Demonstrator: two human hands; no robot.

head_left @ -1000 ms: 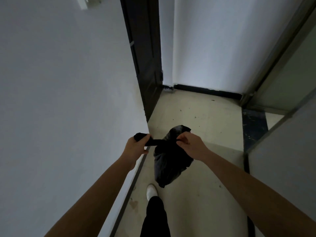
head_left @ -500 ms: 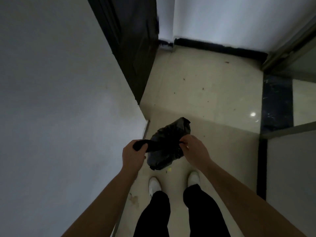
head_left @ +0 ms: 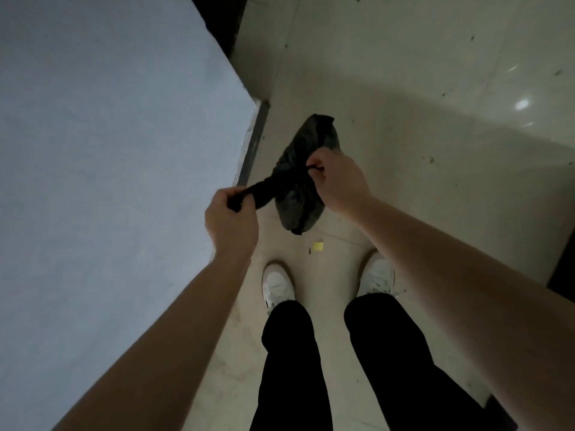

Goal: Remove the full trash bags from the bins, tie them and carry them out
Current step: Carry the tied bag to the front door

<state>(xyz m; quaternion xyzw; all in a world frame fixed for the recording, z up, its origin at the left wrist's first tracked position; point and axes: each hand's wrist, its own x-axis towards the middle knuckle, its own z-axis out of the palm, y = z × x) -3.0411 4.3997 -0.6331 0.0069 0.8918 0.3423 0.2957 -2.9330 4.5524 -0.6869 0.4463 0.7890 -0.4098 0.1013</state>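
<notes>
A plain pale grey wall fills the left side of the scene, ending at a corner with a dark skirting strip at its foot. To the right spreads a glossy beige tiled floor, speckled with small dark bits of dirt.

Two bare forearms reach from the near edge toward the middle, the left one running up along the wall, the right one crossing in from the near right. Below them stand two legs in black trousers.

The small black plastic trash bag is between the two hands, beyond the feet and just right of the wall corner; whether its bottom touches the floor cannot be told. Its gathered top is drawn out to the left as a twisted strip.

The left hand has its fingers curled round the end of that strip, knuckles up. The right hand pinches the bag's neck, fingers bent down into the folds. The hands are set apart, with the strip stretched between them.

A pair of white shoes is planted on the floor, and a tiny yellow scrap lies between them and the bag.
</notes>
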